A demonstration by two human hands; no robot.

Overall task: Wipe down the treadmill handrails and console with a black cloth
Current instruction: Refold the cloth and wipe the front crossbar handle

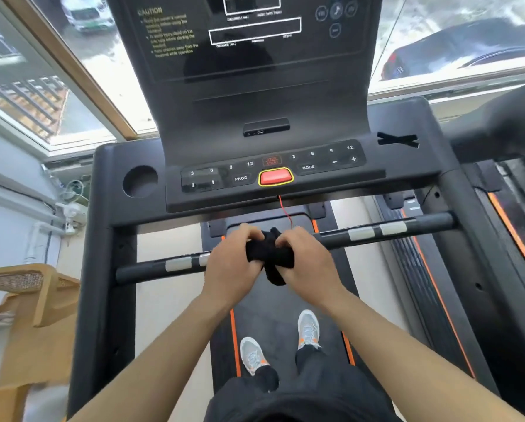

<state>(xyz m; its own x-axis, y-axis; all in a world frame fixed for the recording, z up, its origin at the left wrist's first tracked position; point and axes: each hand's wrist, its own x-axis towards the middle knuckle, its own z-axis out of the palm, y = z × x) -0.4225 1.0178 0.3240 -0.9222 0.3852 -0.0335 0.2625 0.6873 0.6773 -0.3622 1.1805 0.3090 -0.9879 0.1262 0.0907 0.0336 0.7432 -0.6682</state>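
Black and bunched into a soft wad, the cloth sits between your two hands, right at the middle of the crossbar handrail. Your left hand has its fingers curled shut around the cloth's left side; your right hand pinches its top and right side, with a loose tail hanging below. The bar is dark with pale grey bands on each side of your hands. Above it, the console shows a red stop button.
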